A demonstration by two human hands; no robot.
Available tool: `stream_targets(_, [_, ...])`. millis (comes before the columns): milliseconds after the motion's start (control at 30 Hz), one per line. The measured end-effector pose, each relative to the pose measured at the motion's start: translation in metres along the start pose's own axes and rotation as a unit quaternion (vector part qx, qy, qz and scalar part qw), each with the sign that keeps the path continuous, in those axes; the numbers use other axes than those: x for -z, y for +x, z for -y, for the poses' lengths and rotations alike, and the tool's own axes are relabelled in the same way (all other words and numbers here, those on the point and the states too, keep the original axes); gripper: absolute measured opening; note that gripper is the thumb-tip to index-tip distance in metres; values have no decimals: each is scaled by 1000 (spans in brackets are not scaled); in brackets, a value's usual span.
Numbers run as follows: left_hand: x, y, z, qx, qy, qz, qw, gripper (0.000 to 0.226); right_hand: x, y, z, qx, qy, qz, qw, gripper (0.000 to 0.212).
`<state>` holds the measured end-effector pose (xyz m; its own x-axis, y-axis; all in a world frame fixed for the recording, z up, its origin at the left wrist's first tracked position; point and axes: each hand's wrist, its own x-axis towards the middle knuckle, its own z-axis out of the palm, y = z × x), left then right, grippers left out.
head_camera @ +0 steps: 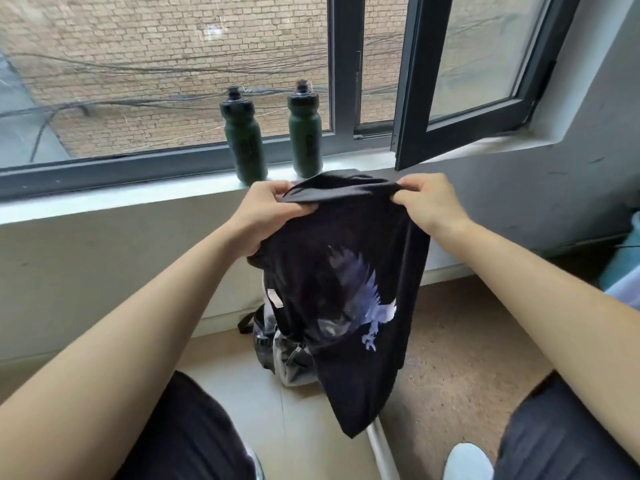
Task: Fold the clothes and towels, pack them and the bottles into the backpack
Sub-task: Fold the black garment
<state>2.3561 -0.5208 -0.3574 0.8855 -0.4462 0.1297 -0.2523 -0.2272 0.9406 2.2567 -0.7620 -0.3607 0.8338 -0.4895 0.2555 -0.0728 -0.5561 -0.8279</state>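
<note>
The person's two legs in dark shorts frame the bottom of the view, with the backpack standing on the floor just beyond and between them. Straight above the backpack, both hands hold up a black T-shirt by its top edge. The left hand has fingers curled over that edge and gathers a bunch of cloth below it. The right hand pinches the same edge between thumb and fingers. The two grips are level and a little apart, so the edge sags slightly between them. From there the shirt hangs down with its long axis near vertical, the loose lower end drifting to the right of the backpack and hiding most of it. The cloth is thin and limp, plain black apart from a pale violet-white bird print facing the camera. Neither hand is clearly closer to the free end, so the fold probably needs the hanging length brought up or laid across the lap. Two dark green bottles stand upright on the window sill, above and behind the backpack, not yet packed.
</note>
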Motion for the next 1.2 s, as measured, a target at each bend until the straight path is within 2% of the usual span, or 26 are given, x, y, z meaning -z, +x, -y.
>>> stream_targets(67, [1,-2,-1,-10,-3,16,1000,9,4,-5,5,8,-64,-1,998,12])
stream_targets(133, [-3,-5,-9,-26,-38,22,999,8,3,-10,8,15,-48,64,997,17])
stream_targets(233, [-17,-14,-20,-49,-38,88,994,19,-8,-23,17,78,28,206,975,71])
stream_targets(267, [-23,-16,-24,-54,-32,116,991,22,-14,-26,21,104,48,238,964,84])
stream_targets(300, [-28,-19,-26,-59,-27,131,989,25,-20,-29,25,130,60,254,956,87])
stream_targets(400, [-34,-17,-30,-60,-21,82,995,27,-28,-33,36,167,55,234,956,70])
stream_targets(467, [-32,-11,-27,-38,-24,60,997,34,-25,-30,34,163,11,197,967,47])
stream_targets(500, [-29,-9,-24,-20,-26,74,997,40,-23,-28,32,157,-8,179,971,35])
stream_targets(567, [-23,-7,-15,7,18,153,988,50,-16,-24,30,155,8,149,976,22])
stream_targets(633, [-25,-10,-3,12,88,229,969,35,-7,-22,30,155,56,138,977,21])
stream_targets(667, [-29,-10,3,5,98,240,966,24,-2,-21,30,147,70,136,977,22])
stream_targets(733, [-39,-6,11,-8,55,207,977,12,8,-17,25,128,80,137,979,25])
stream_targets(833, [-46,1,12,9,-19,116,993,19,24,-12,15,101,91,126,983,24])
stream_targets(967, [-50,7,15,-17,-25,60,998,18,41,-6,4,55,94,109,988,20])
stream_targets(1100, [-56,12,7,-41,-83,-45,995,9,52,-1,-3,-37,91,118,988,20])
stream_targets(1167, [-59,13,1,-46,-123,-64,989,6,61,1,-10,-102,52,143,983,7])
stream_targets(1200, [-60,14,-2,-48,-129,-68,988,5,66,2,-15,-122,-6,146,982,8])
